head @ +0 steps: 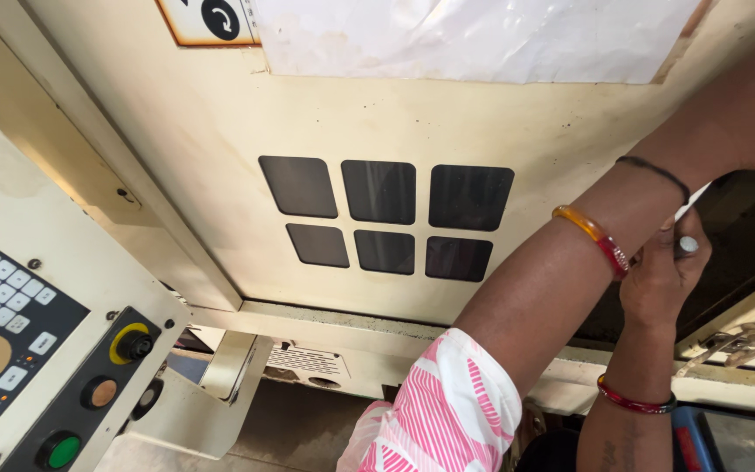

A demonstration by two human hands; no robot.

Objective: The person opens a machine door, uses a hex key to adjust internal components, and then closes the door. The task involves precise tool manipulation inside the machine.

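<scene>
My right hand (664, 273) comes up from the bottom right, a red bangle on its wrist. Its fingers are closed around a small silver metal cylinder (688, 246) at the edge of the machine's dark opening (744, 227). My left arm, in a pink striped sleeve (447, 411), crosses above it toward the upper right. It wears an orange and red bangle (594, 238) and a black thread. Only the back of my left hand (744, 109) shows before it leaves the frame, so its fingers are hidden. A bit of white material (695, 197) peeks out between the two hands.
A cream machine door (220, 114) carries six dark window panes (384, 217) and a white sheet (474, 35) taped above. At the left is a control panel (19, 262) with a keypad, a yellow-ringed black button (133, 344), an orange button and a green button (61, 451).
</scene>
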